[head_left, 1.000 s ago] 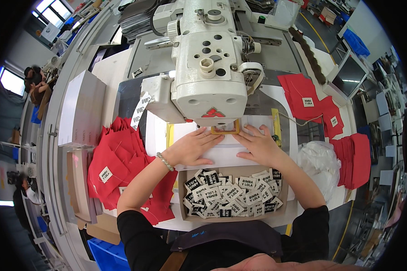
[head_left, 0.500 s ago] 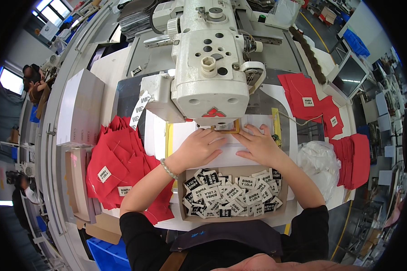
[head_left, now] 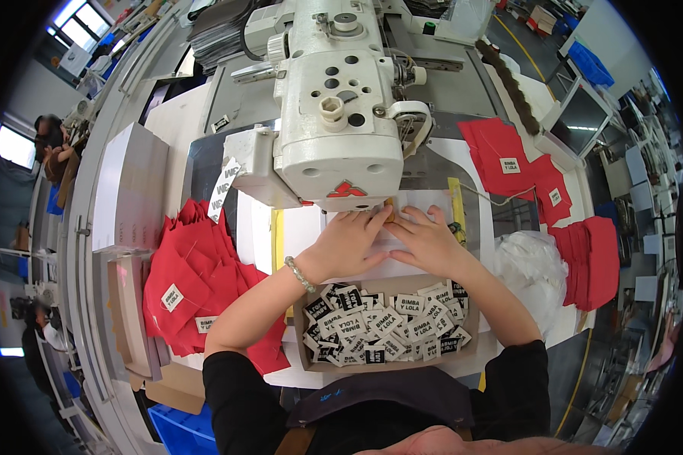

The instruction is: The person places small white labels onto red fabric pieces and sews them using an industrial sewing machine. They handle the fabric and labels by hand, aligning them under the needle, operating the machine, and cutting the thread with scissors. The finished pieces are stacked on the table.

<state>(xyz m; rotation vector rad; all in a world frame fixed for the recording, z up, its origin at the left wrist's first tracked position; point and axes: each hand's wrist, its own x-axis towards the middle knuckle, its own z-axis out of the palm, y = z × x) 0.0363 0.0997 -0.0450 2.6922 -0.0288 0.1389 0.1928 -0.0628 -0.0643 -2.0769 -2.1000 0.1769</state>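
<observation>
Both of my hands lie low at the front of a large white sewing machine [head_left: 340, 144], on a white sheet beneath its head. My left hand [head_left: 349, 244] rests palm down with fingers stretched forward and its thumb toward the right. Its fingertips reach a small brass-coloured frame [head_left: 390, 212] under the machine head, mostly hidden by the fingers. Close by, my right hand [head_left: 425, 241] lies flat with fingers spread, its index finger beside the same frame. Nearer to me stands a shallow cardboard box [head_left: 387, 367] full of small black and white fabric labels [head_left: 387, 322].
Red fabric pieces with sewn labels are heaped at left [head_left: 197, 280]. More labelled red pieces [head_left: 493, 163] lie at right, near a folded red stack [head_left: 590, 262] and a crumpled clear plastic bag [head_left: 530, 269]. A tall white box [head_left: 129, 189] stands far left.
My left hand has moved rightward toward my right hand and now covers more of the brass-coloured frame. The whole view has shifted slightly.
</observation>
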